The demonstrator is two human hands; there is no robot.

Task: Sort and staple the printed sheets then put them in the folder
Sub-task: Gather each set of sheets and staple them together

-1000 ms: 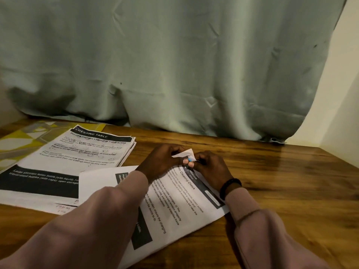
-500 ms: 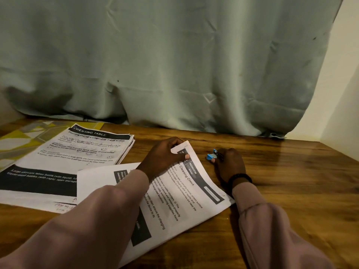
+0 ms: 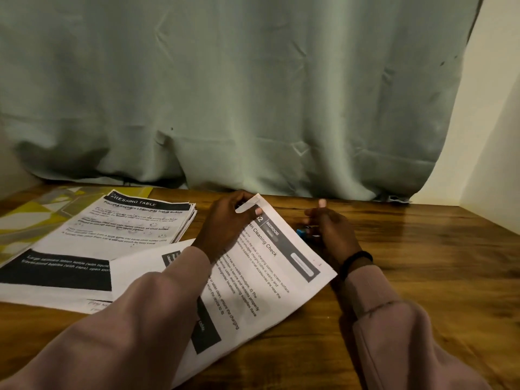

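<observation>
A pale green curtain (image 3: 239, 94) hangs behind the wooden table (image 3: 422, 263), beside a cream wall (image 3: 489, 122).

Looked like a home room, likely a bedroom or study corner. A wooden table (image 3: 422, 263) stood pushed against a crumpled grey-green curtain (image 3: 253, 94) that hung down to the tabletop, with a plain cream wall (image 3: 495, 122) at right. Dim, warm indoor lighting; printed housekeeping sheets (image 3: 118, 229) lay on the table.

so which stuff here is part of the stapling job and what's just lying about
Job:
bedroom sheets, corner pinched by left hand
blue stapler by right hand
dressing table stack
yellow folder

Lying about:
green curtain
</observation>
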